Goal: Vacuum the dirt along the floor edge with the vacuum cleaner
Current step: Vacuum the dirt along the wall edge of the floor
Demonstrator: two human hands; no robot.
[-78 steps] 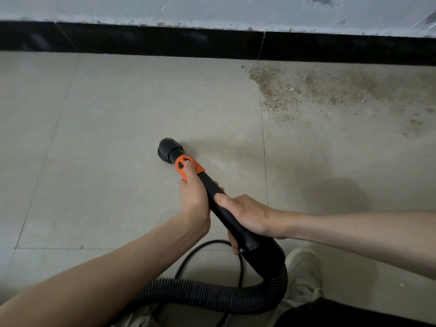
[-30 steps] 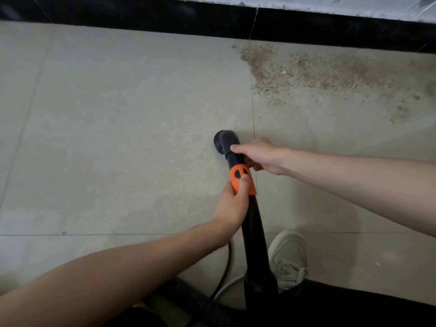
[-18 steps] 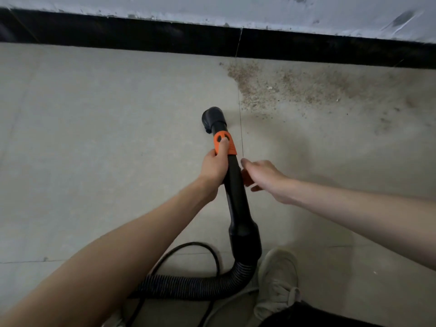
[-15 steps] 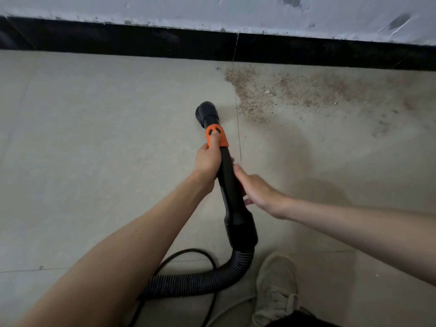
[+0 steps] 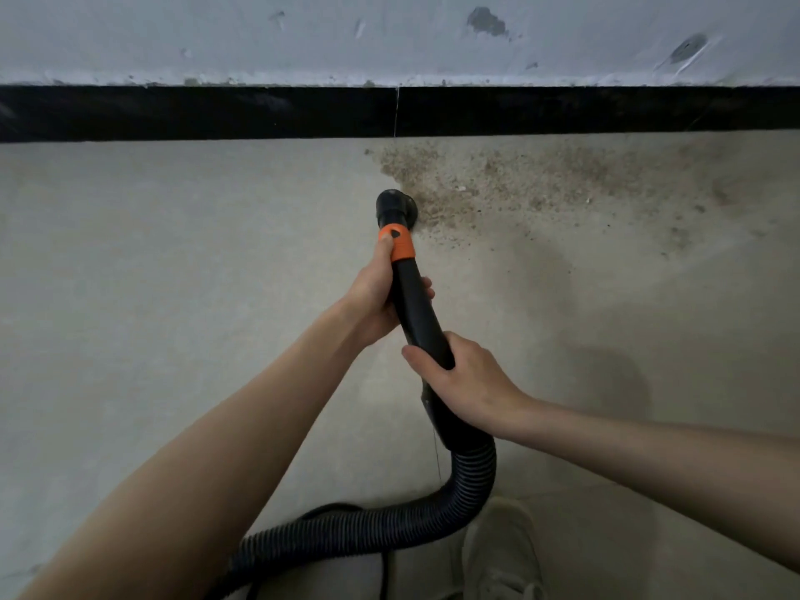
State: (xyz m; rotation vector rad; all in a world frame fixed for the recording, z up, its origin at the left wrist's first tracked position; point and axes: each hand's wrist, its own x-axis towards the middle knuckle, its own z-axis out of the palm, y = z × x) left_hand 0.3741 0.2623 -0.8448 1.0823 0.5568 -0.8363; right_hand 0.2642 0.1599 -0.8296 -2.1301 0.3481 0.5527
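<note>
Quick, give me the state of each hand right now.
Left hand: closed, gripping the vacuum wand just below the orange collar.
Right hand: closed, gripping the wand lower down, above the hose.

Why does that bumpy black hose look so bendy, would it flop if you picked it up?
Probably yes. The ribbed hose already curves in a loose bend across the floor, so it likely sags and swings when lifted. The smooth wand that the left hand and right hand grip looks straight, likely stiff.

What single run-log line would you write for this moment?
hands: left hand and right hand grip vacuum wand | nozzle: at dirt patch left edge | baseboard: beyond | dirt: remains
</note>
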